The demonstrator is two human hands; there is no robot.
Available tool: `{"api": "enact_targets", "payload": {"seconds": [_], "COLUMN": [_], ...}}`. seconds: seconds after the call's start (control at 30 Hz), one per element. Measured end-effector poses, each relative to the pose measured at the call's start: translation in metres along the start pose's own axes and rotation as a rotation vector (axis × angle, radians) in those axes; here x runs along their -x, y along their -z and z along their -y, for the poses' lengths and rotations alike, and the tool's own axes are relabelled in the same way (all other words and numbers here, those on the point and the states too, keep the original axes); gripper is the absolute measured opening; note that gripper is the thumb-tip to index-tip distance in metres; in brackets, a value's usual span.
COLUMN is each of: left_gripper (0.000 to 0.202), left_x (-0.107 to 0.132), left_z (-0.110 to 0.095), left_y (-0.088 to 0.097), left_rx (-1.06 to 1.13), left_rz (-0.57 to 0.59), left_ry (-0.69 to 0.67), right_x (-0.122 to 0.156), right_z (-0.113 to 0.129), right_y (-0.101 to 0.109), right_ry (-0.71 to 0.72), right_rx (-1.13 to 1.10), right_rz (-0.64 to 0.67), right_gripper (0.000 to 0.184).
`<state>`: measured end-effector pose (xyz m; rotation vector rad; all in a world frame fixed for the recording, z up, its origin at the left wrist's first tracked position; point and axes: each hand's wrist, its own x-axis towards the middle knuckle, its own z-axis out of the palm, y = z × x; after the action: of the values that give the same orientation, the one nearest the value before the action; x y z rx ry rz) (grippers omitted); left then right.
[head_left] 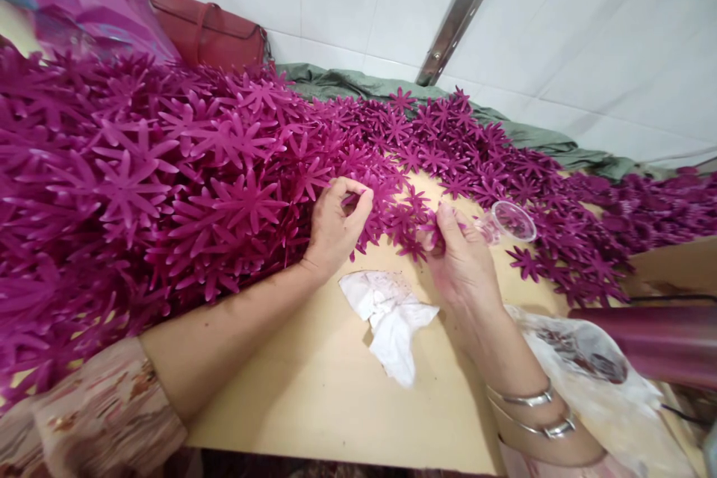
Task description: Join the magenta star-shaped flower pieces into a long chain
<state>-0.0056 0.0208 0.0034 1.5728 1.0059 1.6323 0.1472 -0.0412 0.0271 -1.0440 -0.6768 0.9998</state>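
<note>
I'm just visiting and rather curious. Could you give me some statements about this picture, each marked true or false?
1. Crumpled white tissue-like paper lies on the pale yellow tabletop. True.
2. Two slim silver metal bracelets circle the person's left arm. False: they circle the right arm.
3. The large heap of magenta star-shaped pieces is beside the left hand. True.
4. The clear round-rimmed plastic cup is nearer the left hand than the right hand. False: it is nearer the right hand.
5. The red handbag with a strap lies in front of the heap, near the table's front edge. False: it is behind the heap.
</note>
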Motion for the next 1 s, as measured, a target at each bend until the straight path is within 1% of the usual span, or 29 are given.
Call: {"api": "enact_targets", "payload": {"seconds": [0.07, 0.17, 0.2, 0.27, 0.37, 0.43, 0.57, 0.67, 0.8, 0.87, 1.0], "left_gripper": [0.007, 0.007, 0.008, 0.019, 0.033, 0.036, 0.03, 0.025, 0.02, 0.017, 0.014], "left_x": [0.0, 0.001, 0.002, 0.003, 0.004, 0.005, 0.007, 0.007, 0.006, 0.006, 0.007], "left_z": [0.003, 0.005, 0.006, 0.005, 0.001, -0.003, -0.011, -0.014, -0.014, -0.014, -0.014], "left_y": [-0.001, -0.002, -0.002, -0.002, -0.001, 0.001, 0.003, 0.004, 0.004, 0.003, 0.003], "left_rx": [0.038, 0.049, 0.045, 0.038, 0.017, -0.02, -0.094, -0.17, -0.184, -0.156, -0.097], "left_rz": [-0.009, 0.027, 0.038, 0.052, 0.067, 0.082, 0.139, 0.173, 0.204, 0.255, 0.364], "left_ry": [0.032, 0.03, 0.024, 0.011, -0.045, -0.12, -0.251, -0.297, -0.292, -0.284, -0.254], "right_x": [-0.002, -0.003, -0.002, -0.002, 0.0, 0.001, 0.003, 0.003, 0.003, 0.003, 0.004], "right_z": [0.001, 0.0, -0.002, -0.005, -0.011, -0.013, -0.014, -0.014, -0.013, -0.012, -0.01], "right_y": [0.001, 0.003, 0.004, 0.007, 0.01, 0.01, 0.009, 0.009, 0.008, 0.007, 0.005], "right_ry": [0.025, -0.013, -0.026, -0.026, 0.009, 0.012, 0.002, 0.021, 0.068, 0.078, 0.062], "right_rx": [-0.017, 0.002, 0.021, 0.073, 0.137, 0.143, 0.171, 0.209, 0.25, 0.259, 0.202], "right_rz": [-0.01, 0.071, 0.097, 0.124, 0.14, 0.152, 0.192, 0.212, 0.237, 0.252, 0.262], "right_gripper": [0.041, 0.037, 0.036, 0.033, 0.025, 0.023, 0.021, 0.022, 0.024, 0.025, 0.024]}}
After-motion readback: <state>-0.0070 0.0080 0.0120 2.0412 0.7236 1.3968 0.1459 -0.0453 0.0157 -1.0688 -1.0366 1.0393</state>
